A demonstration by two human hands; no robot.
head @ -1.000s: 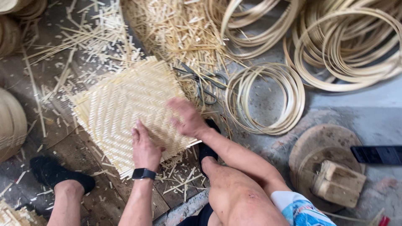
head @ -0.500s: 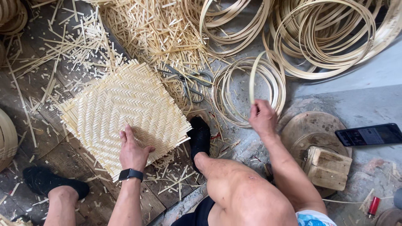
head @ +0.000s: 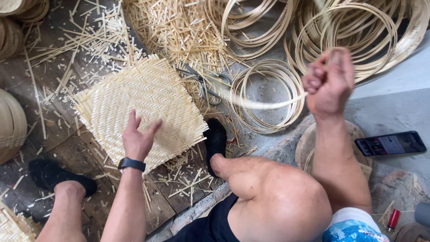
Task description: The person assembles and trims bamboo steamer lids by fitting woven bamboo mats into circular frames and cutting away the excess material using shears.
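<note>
Two bare hands work over a floor of dark planks (head: 67, 148) littered with pale bamboo offcuts. Largest is the heap of coiled bamboo hoops (head: 358, 36), thin, round and springy, lying beyond the right hand. Next comes the square woven mat (head: 139, 103), flat, straw-coloured, plaited in a herringbone pattern with ragged strip ends along its edges; it lies on the floor under and ahead of the left hand. A smaller stack of hoops (head: 268, 96) rests between the two hands, just beside the mat's far corner, with grey scissors (head: 204, 83) lying between them. The left hand (head: 138, 140), a black watch at its wrist, hovers above the mat's near edge with fingers spread and loose. The right hand (head: 329, 83) is raised well above the floor, closed in a fist around a thin bamboo strip (head: 260, 104), which curves away blurred toward the left hand. A dark phone (head: 389, 143) lies near the right forearm.
</note>
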